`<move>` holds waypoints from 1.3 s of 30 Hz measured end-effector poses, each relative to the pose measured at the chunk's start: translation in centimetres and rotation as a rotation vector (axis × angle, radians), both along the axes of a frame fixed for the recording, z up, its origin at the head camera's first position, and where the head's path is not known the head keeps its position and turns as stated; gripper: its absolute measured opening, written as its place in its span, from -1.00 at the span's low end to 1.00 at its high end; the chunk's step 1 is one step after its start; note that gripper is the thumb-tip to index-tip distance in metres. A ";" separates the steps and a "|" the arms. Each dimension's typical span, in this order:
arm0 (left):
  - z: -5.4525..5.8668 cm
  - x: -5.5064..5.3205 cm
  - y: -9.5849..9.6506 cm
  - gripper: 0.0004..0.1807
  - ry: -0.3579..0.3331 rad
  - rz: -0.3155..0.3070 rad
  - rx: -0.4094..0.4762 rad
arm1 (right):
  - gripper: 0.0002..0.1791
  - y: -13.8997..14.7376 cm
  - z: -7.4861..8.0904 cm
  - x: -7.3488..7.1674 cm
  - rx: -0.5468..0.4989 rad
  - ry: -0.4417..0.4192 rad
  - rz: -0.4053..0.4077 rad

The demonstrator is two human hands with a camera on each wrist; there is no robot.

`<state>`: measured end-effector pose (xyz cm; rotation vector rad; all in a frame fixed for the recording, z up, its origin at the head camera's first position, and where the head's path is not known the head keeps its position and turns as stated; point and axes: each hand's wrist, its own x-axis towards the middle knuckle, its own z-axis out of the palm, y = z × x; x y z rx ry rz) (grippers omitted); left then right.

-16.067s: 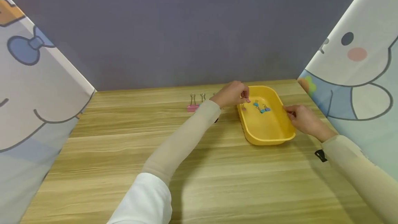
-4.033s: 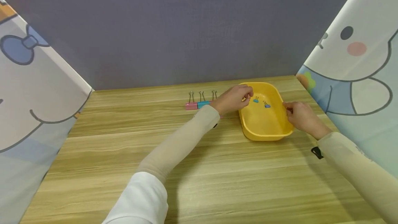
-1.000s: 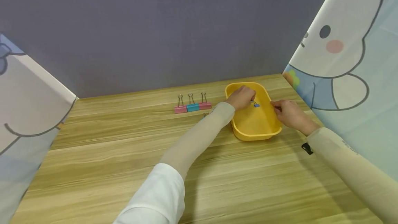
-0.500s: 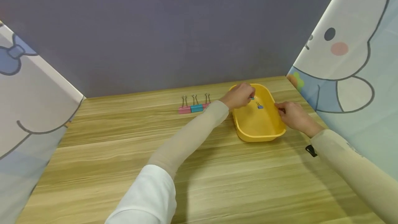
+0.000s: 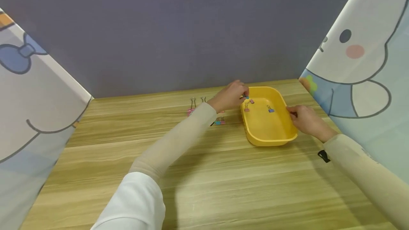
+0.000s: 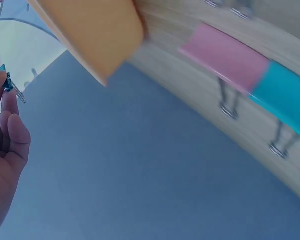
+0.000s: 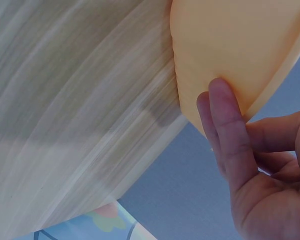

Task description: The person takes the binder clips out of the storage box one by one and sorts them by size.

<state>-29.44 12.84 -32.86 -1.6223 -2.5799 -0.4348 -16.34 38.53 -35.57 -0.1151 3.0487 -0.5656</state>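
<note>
My left hand [image 5: 230,96] pinches a small blue binder clip [image 6: 7,82] between thumb and fingertip, over the left rim of the yellow tray [image 5: 271,141]. My right hand [image 5: 308,121] holds the tray's right rim; in the right wrist view its fingertips [image 7: 224,95] press the outer wall. Inside the tray lie two small pink binder clips, one pink clip [image 5: 246,109] nearer the left wall, and a small purple-blue clip [image 5: 271,110]. Left of the tray, a row of large binder clips, one pink [image 6: 227,55] beside one blue [image 6: 285,95], is partly hidden behind my left forearm.
Small blue and pink binder clips [image 5: 220,120] stand on the wooden table [image 5: 223,187] in front of the large ones, partly covered by my left arm. A grey panel [image 5: 191,34] rises behind the table, with printed cartoon panels at both sides.
My left hand has moved left from inside the tray to its left rim, carrying the blue clip. Compared with 16 seconds ago, fewer blue clips lie in the tray. My right hand stays at the rim.
</note>
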 end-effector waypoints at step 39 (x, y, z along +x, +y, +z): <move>-6.9 1.1 -8.1 -0.83 -0.156 0.025 -0.115 | -0.59 1.7 0.3 0.7 0.034 -0.001 -0.012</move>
